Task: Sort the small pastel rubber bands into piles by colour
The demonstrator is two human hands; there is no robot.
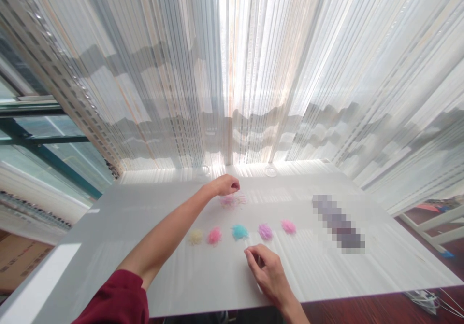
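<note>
Left hand (head view): the left hand is at the far pale-pink pile, fingers curled; I cannot tell whether they grip any bits.
Right hand: the right hand is curled on the near side of the purple pile; grip cannot be told.
Coloured row: yellow pile, red-pink pile, teal pile, purple, then pink pile.
Spill risk: a low left forearm could drag the yellow bits; a loose pinch could mix colours.
Table edges: the white table meets the curtain behind; most room lies leftward.
</note>
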